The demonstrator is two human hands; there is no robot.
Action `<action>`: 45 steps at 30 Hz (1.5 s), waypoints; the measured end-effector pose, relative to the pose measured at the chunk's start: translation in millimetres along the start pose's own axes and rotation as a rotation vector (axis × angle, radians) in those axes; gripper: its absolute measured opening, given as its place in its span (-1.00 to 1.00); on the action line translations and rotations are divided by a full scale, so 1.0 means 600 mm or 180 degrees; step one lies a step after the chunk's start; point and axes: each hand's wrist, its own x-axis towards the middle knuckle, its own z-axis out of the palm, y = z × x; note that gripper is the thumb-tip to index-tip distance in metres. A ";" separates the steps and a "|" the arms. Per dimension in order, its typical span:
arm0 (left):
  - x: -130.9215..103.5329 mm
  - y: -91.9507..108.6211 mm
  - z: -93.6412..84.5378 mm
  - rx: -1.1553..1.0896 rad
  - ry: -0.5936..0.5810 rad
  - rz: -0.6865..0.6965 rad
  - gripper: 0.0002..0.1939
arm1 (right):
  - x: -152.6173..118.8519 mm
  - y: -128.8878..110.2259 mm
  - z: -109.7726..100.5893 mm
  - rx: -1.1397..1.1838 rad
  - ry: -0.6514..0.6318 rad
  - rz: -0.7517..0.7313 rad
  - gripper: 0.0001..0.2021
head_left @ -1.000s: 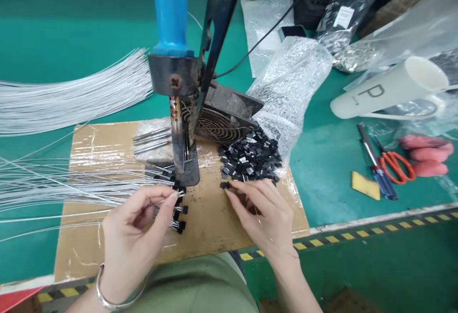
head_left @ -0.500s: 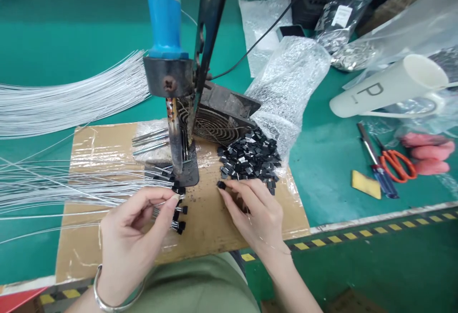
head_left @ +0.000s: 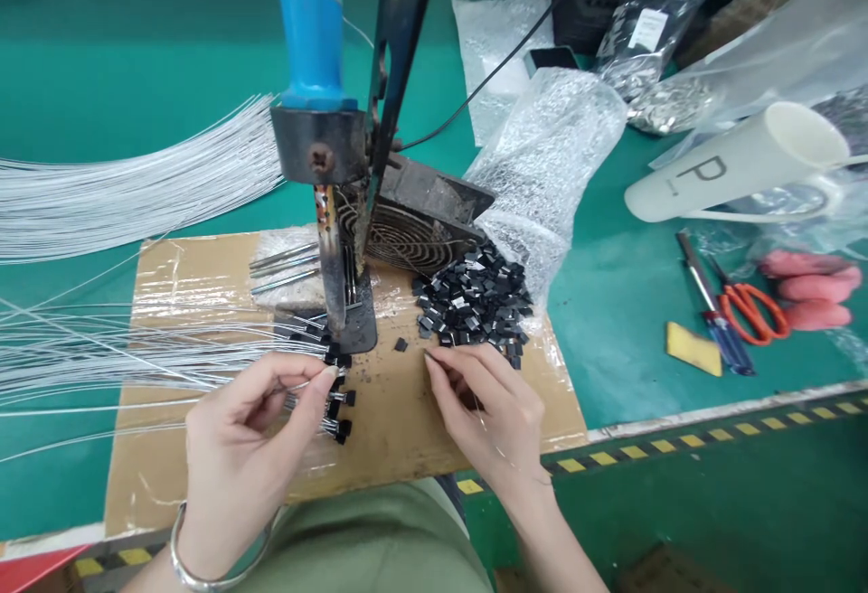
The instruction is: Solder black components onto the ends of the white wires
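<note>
Left hand (head_left: 248,448): from my remote seat I see its grip pinched firmly, thumb against forefinger, on a thin wire (head_left: 341,371) whose silvery end just shows past the fingertips.
Right hand (head_left: 492,399): thumb and forefinger tips sit close together near the heap (head_left: 475,299) of small dark parts; I see nothing between them (whether they actually meet, I cannot tell).
Loose black piece (head_left: 401,344): lying on the cardboard (head_left: 393,439), just left of the right fingertips and apart from the heap.
Wires with black ends (head_left: 343,431): on the cardboard, beside my left fingertips.
Blue-handled tool (head_left: 312,46): tip down over a dark plate (head_left: 363,331), a fan (head_left: 413,236) behind it.
Counter (head_left: 610,304): green, under the cardboard, with a white mug (head_left: 732,168) and orange-handled scissors (head_left: 732,315) well off to the right.
</note>
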 end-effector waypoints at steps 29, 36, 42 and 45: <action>0.017 0.040 -0.010 -0.0502 -0.0612 -0.0227 -0.92 | 0.055 -0.119 0.055 0.3249 -0.0234 0.2356 -0.88; 0.014 0.040 -0.010 -0.0483 -0.0652 -0.0185 -0.91 | 0.052 -0.121 0.054 0.2879 -0.0218 0.2088 -0.89; 0.016 0.041 -0.010 -0.0504 -0.0655 -0.0180 -0.89 | 0.053 -0.118 0.052 0.2850 -0.0259 0.2021 -0.89; 0.015 0.042 -0.010 -0.0567 -0.0631 -0.0196 -0.87 | 0.053 -0.119 0.053 0.2840 -0.0272 0.2035 -0.89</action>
